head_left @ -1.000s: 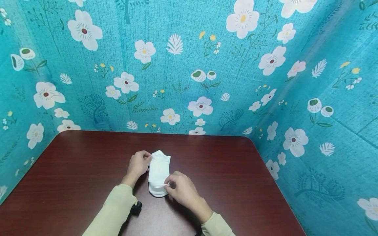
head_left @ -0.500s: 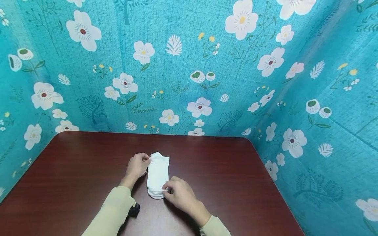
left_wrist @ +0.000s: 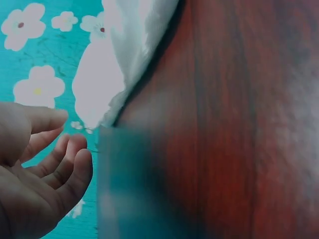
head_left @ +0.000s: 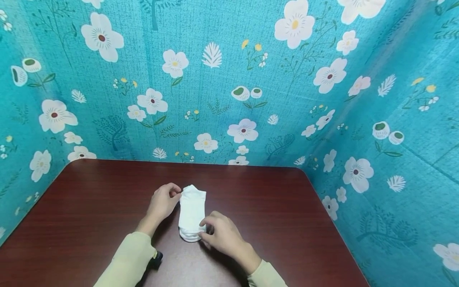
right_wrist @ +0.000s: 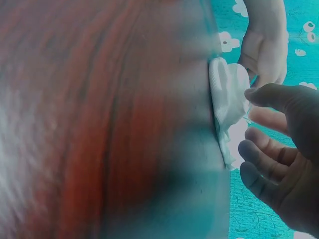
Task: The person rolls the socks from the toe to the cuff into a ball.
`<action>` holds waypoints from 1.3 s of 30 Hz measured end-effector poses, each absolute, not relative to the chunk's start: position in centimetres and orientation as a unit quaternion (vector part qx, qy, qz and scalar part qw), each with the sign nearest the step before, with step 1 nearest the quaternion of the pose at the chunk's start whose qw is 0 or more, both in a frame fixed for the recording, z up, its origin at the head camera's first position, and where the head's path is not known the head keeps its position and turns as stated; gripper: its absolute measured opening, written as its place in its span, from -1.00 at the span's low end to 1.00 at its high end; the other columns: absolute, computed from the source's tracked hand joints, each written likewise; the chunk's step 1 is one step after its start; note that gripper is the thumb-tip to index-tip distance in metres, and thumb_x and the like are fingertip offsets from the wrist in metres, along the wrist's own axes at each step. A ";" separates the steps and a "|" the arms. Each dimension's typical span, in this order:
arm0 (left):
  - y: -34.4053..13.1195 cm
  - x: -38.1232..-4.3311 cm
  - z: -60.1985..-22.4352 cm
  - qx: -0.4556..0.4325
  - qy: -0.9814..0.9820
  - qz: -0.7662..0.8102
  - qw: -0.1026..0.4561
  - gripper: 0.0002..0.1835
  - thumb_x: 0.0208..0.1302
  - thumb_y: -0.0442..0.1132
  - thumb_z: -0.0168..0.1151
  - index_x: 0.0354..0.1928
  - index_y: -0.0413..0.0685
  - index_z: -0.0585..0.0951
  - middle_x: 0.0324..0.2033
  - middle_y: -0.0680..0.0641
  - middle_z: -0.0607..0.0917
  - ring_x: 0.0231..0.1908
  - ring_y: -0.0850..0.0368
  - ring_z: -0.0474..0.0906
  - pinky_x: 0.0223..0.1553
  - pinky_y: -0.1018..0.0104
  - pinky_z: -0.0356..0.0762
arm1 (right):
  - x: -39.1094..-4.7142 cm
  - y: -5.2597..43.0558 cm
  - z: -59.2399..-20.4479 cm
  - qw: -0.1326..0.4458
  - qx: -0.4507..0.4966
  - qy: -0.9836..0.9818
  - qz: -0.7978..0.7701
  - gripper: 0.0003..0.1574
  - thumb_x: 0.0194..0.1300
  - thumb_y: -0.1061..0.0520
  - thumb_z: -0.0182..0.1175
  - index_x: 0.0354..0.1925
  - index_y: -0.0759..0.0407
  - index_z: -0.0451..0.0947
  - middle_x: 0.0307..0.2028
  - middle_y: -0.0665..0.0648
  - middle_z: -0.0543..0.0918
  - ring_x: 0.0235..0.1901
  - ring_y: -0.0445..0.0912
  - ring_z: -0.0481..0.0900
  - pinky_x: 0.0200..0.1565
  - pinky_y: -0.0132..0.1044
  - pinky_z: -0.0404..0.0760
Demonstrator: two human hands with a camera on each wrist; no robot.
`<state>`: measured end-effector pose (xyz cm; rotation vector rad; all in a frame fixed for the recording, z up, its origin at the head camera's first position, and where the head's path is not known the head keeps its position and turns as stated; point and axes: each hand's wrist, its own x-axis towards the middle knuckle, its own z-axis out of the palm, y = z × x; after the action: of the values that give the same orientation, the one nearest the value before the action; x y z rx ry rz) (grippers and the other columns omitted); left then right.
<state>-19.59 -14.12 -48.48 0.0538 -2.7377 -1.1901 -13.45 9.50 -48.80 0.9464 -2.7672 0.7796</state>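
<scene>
A stack of flat white cloth pieces that look like short socks (head_left: 192, 209) lies lengthwise on the table, with a peaked far end and layered, rounded near end. Just off its far left edge is my left hand (head_left: 163, 202), fingers loosely bent with nothing between them; the left wrist view shows a gap between those fingertips and the white socks (left_wrist: 134, 45). Beside the near right edge, my right hand (head_left: 222, 233) has thumb and forefinger apart, the tips at the cloth. In the right wrist view its thumb tip overlaps the socks (right_wrist: 229, 94); contact is unclear.
The dark red-brown table (head_left: 269, 203) reflects light near its front. Blue-green flowered cloth (head_left: 215, 99) hangs along the back and sides. A black wrist device (head_left: 156, 260) shows under the left sleeve.
The right hand drew the top layer's near edge toward me, over the layers below, then loosened its pinch. My left hand has let go of the far left edge and moved slightly left.
</scene>
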 end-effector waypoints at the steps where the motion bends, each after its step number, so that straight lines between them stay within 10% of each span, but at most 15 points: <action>1: -14.1 -19.2 -48.3 0.008 -0.915 -0.396 0.079 -0.89 0.30 -0.27 0.32 -0.16 -0.06 0.66 -0.39 0.01 0.57 -0.33 0.05 0.47 -0.25 0.11 0.40 | -13.5 9.5 -48.7 0.059 0.316 -0.912 0.256 -0.74 0.12 -0.04 0.49 -0.22 -0.02 0.72 -0.38 -0.09 0.55 -0.43 -0.33 0.44 -0.39 -0.50 0.41; 22: -15.4 -11.5 -47.6 -0.272 -0.881 -0.384 0.042 -0.79 0.23 -0.32 0.41 -0.10 -0.03 0.67 -0.19 0.10 0.64 -0.15 0.18 0.59 -0.09 0.12 0.59 | -14.3 10.4 -48.9 0.119 0.479 -0.848 0.192 -0.65 0.11 0.02 0.53 -0.12 -0.02 0.67 -0.15 -0.15 0.64 -0.12 -0.27 0.55 -0.02 -0.44 0.50; 39: -16.7 -12.5 -49.0 -0.252 -0.866 -0.430 -0.033 -0.62 0.16 -0.34 0.48 0.03 -0.06 0.64 -0.12 0.05 0.62 -0.11 0.02 0.54 -0.08 0.16 0.53 | -15.4 10.7 -49.8 0.022 0.462 -0.827 0.321 -0.59 0.11 0.22 0.51 -0.05 0.08 0.64 -0.08 -0.05 0.66 -0.01 -0.26 0.57 0.10 -0.39 0.50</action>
<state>-12.48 -16.73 -49.01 -0.8097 -2.7803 -1.3792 -15.45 10.73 -49.84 1.4316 -2.5612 0.9940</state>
